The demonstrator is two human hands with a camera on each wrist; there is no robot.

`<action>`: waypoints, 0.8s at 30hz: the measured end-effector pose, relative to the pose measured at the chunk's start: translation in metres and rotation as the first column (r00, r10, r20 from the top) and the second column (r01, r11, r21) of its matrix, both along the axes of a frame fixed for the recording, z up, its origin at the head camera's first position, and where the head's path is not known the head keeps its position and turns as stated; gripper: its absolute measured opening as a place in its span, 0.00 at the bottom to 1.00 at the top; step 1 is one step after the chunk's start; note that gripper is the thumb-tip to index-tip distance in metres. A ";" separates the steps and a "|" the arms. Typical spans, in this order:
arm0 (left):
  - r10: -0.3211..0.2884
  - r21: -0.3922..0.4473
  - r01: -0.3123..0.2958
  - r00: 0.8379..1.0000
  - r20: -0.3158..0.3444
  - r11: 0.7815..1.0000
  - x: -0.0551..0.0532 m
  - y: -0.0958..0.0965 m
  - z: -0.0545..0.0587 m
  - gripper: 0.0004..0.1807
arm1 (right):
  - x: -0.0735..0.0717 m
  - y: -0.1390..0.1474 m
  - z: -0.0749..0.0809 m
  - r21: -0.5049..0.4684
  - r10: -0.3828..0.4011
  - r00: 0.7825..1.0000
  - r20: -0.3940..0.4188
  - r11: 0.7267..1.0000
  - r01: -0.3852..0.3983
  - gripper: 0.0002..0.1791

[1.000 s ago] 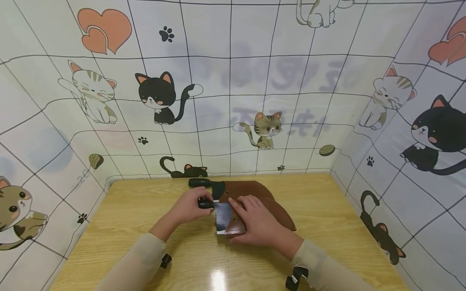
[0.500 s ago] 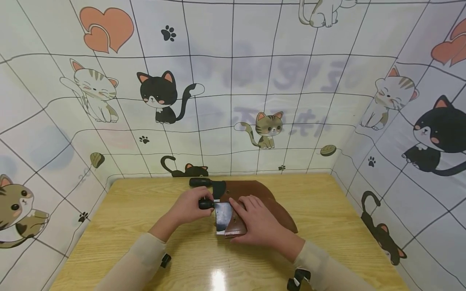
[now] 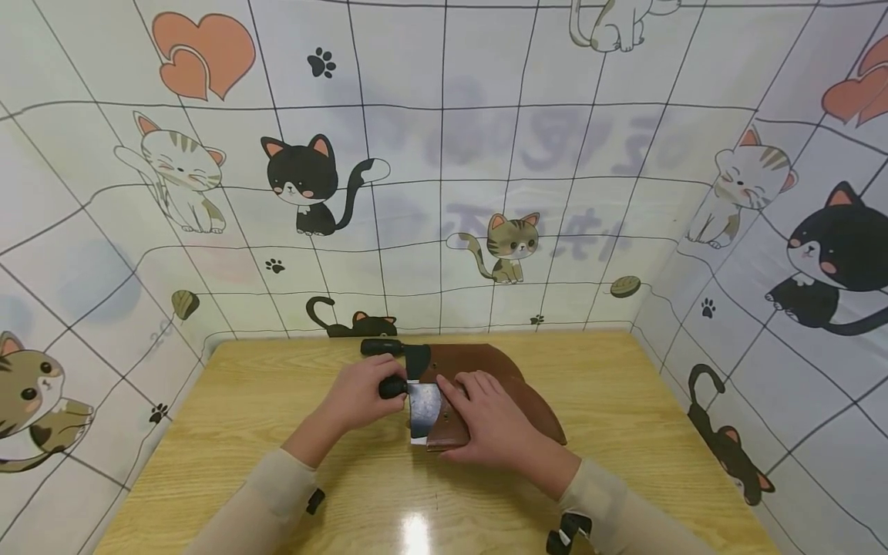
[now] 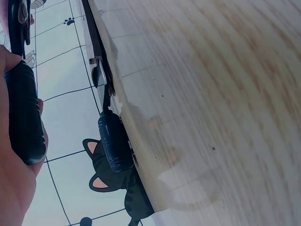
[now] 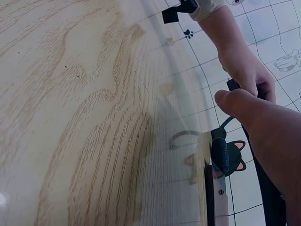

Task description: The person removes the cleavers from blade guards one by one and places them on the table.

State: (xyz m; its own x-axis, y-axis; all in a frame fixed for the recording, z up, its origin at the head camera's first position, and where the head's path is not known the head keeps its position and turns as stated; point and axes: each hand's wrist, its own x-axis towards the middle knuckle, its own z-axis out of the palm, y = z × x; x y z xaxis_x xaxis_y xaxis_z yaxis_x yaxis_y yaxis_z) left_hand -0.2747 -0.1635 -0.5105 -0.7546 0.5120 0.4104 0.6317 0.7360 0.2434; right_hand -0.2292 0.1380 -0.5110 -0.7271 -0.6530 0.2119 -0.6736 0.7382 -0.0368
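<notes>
Sheath [image 3: 449, 432] sits in right hand [image 3: 501, 424], black handle [image 3: 391, 387] in left hand [image 3: 357, 391].

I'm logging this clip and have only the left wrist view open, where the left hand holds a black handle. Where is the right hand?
Observer: In the head view, the right hand lies over a brown sheath.
Operator: Is anything bare between the handle and that sheath?
Observer: Yes, the head view shows part of a grey blade uncovered there.
Operator: I also see a second handle. What is it next to?
Observer: The head view shows a second sheath, also brown, to the right of it and farther from the person than the first.
</notes>
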 end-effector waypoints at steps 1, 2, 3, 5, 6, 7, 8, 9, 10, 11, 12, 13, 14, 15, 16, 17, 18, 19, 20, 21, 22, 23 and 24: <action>-0.002 0.006 0.002 1.000 0.002 1.000 0.000 0.000 0.000 0.13 | 0.000 0.000 0.000 -0.004 0.002 1.000 0.001 1.000 -0.002 0.69; -0.004 0.011 0.004 1.000 0.003 1.000 0.000 -0.001 -0.001 0.13 | 0.000 0.000 0.000 -0.003 0.003 1.000 0.000 1.000 -0.003 0.69; -0.007 0.019 0.007 1.000 0.005 1.000 0.000 -0.001 -0.001 0.13 | 0.000 0.000 0.001 -0.003 0.005 1.000 -0.003 1.000 -0.005 0.69; -0.010 0.027 0.009 1.000 0.006 1.000 -0.001 -0.002 -0.001 0.12 | 0.000 0.000 0.001 0.001 0.007 1.000 -0.009 1.000 -0.007 0.69; -0.011 0.033 0.011 1.000 0.008 0.999 -0.001 -0.002 -0.001 0.12 | 0.001 0.000 0.002 0.002 0.007 1.000 -0.010 1.000 -0.007 0.69; -0.012 0.039 0.012 1.000 0.011 0.999 -0.001 -0.002 0.000 0.12 | 0.001 0.000 0.002 0.005 0.007 1.000 -0.013 1.000 -0.007 0.69; -0.012 0.041 0.011 1.000 0.012 0.999 -0.001 -0.003 0.000 0.12 | 0.001 0.000 0.002 0.008 0.007 1.000 -0.014 1.000 -0.007 0.69; -0.010 0.043 0.010 1.000 0.015 0.999 -0.001 -0.003 0.000 0.12 | 0.001 0.000 0.003 0.008 0.008 1.000 -0.016 1.000 -0.008 0.70; -0.008 0.042 0.007 1.000 0.017 0.999 -0.001 -0.003 0.000 0.12 | 0.001 0.000 0.003 0.010 0.008 1.000 -0.018 1.000 -0.008 0.69; -0.005 0.044 0.004 1.000 0.021 0.999 -0.001 -0.003 0.001 0.12 | 0.001 0.000 0.003 0.009 0.010 1.000 -0.021 1.000 -0.010 0.70; -0.003 0.044 0.002 1.000 0.024 0.999 -0.001 -0.003 0.001 0.12 | 0.001 0.000 0.003 0.007 0.013 1.000 -0.025 1.000 -0.013 0.70; 0.000 0.044 -0.001 1.000 0.026 0.999 0.000 -0.003 0.001 0.12 | 0.001 0.000 0.003 0.005 0.018 0.999 -0.035 1.000 -0.018 0.70; 0.004 0.041 -0.005 1.000 0.029 0.999 0.000 -0.003 0.000 0.12 | 0.002 0.000 0.003 0.004 0.022 0.999 -0.042 1.000 -0.022 0.70; 0.007 0.042 -0.009 0.999 0.034 0.999 0.000 -0.003 0.000 0.12 | 0.002 0.001 0.004 0.001 0.027 0.998 -0.051 1.000 -0.027 0.70; 0.011 0.041 -0.013 0.999 0.038 0.999 0.001 -0.003 0.000 0.12 | 0.003 0.001 0.004 -0.002 0.031 0.998 -0.059 1.000 -0.031 0.70; 0.017 0.038 -0.018 0.999 0.040 0.999 0.001 -0.003 0.000 0.12 | 0.003 0.001 0.004 -0.006 0.035 0.997 -0.066 0.999 -0.036 0.70; 0.020 0.035 -0.022 0.999 0.043 0.999 0.001 -0.003 -0.001 0.12 | 0.003 0.001 0.004 -0.006 0.037 0.997 -0.072 0.999 -0.038 0.70; 0.024 0.034 -0.026 0.999 0.046 0.999 0.001 -0.003 -0.001 0.12 | 0.003 0.001 0.004 -0.009 0.039 0.997 -0.072 0.999 -0.039 0.70; 0.029 0.031 -0.031 0.998 0.048 0.999 0.001 -0.003 -0.001 0.12 | 0.003 0.001 0.004 -0.010 0.037 0.997 -0.067 0.999 -0.038 0.70; 0.031 0.031 -0.033 0.998 0.048 0.999 0.001 -0.003 -0.001 0.12 | 0.003 0.000 0.005 -0.009 0.034 0.998 -0.061 0.999 -0.035 0.70; 0.034 0.029 -0.035 0.998 0.049 0.999 0.001 -0.003 -0.002 0.12 | 0.003 0.000 0.005 -0.010 0.032 0.998 -0.055 0.999 -0.033 0.70; 0.034 0.030 -0.036 0.998 0.050 0.999 0.000 -0.003 -0.002 0.12 | 0.003 0.000 0.004 -0.010 0.030 0.998 -0.049 0.999 -0.030 0.69; 0.033 0.033 -0.035 0.998 0.052 0.999 0.000 -0.003 -0.002 0.12 | 0.003 0.000 0.004 -0.011 0.026 0.999 -0.041 1.000 -0.027 0.69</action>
